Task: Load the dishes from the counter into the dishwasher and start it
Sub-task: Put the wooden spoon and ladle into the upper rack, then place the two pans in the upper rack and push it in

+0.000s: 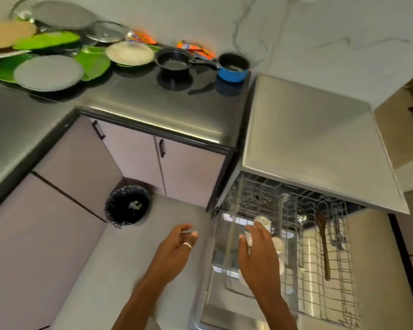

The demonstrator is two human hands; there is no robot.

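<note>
Judging by what lies where, we put the loading near its start. The dishwasher (308, 139) stands open at four o'clock, its lower rack (320, 277) pulled out. It holds only a few white cups (262, 221), a wooden spoon (323, 246) and some utensils at the rack's three o'clock side.

Most of the work is left. On the desk (153, 98), grey plates (48, 72), green plates (93, 63), a beige plate (129, 53) and glass dishes (107, 32) pile up at ten o'clock. A small black pan (174, 60) and a blue saucepan (234, 67) sit at twelve. Closing the door and starting the machine also lie ahead.

Our left hand (177, 246) hovers over the floor at six o'clock, its grip loose and empty. Our right hand (260, 260) reaches over the rack with fingers extended, grip slack, holding nothing that we can see.

That hand covers some cups, so we cannot tell whether it touches one. Blur smears the plate pile, hiding how many there are. The dishwasher's controls and upper rack are out of sight.
</note>
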